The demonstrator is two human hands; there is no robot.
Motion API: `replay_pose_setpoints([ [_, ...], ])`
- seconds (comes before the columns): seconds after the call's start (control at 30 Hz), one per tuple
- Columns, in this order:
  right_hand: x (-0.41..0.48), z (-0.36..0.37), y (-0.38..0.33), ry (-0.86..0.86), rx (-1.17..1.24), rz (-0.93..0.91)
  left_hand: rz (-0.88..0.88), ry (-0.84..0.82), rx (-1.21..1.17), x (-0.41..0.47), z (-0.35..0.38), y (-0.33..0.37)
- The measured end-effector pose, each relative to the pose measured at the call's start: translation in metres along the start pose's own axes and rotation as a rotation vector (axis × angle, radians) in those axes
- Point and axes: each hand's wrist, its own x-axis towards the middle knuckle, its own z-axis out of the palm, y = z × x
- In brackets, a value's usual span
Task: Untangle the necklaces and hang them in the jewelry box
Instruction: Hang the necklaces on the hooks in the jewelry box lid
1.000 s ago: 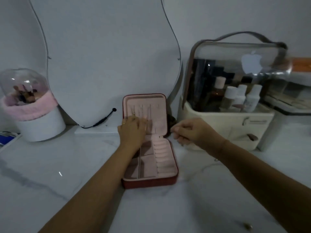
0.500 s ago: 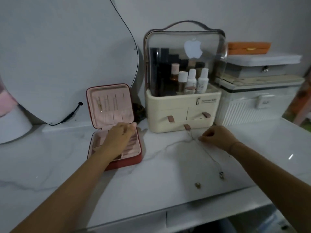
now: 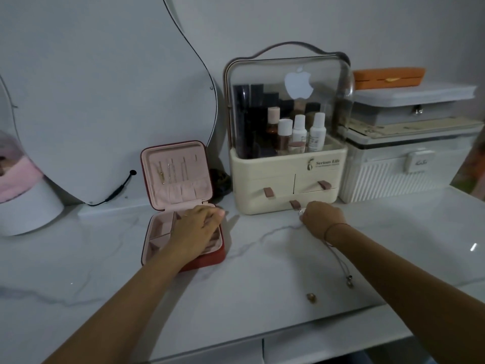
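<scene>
The red jewelry box (image 3: 210, 257) stands open on the marble top, its pink lid (image 3: 157, 195) upright. Several thin chains (image 3: 168, 172) hang inside the lid. My left hand (image 3: 198, 228) rests over the box's base with relaxed fingers and holds nothing I can see. My right hand (image 3: 320, 218) pinches one end of a thin necklace (image 3: 338, 261) just in front of the cream organizer. The chain trails under my wrist to a small pendant (image 3: 349, 281) lying on the table.
A cream cosmetic organizer (image 3: 265, 198) with a clear dome stands behind my right hand. White storage cases (image 3: 388, 177) sit to its right. A curved mirror (image 3: 105, 88) leans behind the box. A small gold piece (image 3: 311, 297) lies near the table's front edge (image 3: 262, 334).
My left hand dropped from the lid to the box's base. My right hand left the box's side, went right to the necklace on the table and lifted its end toward the organizer.
</scene>
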Motion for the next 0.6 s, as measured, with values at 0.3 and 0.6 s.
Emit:
replay_pose_setpoints([
  [0.3,-0.01,-0.037,0.008,-0.376,1.251,-0.04,0.003,0.069,0.051,0.002,-0.001,0.008],
  [0.6,-0.036,-0.098,-0.046,-0.621,1.389,-0.375,-0.195,-0.267,-1.041,0.01,-0.002,0.098],
])
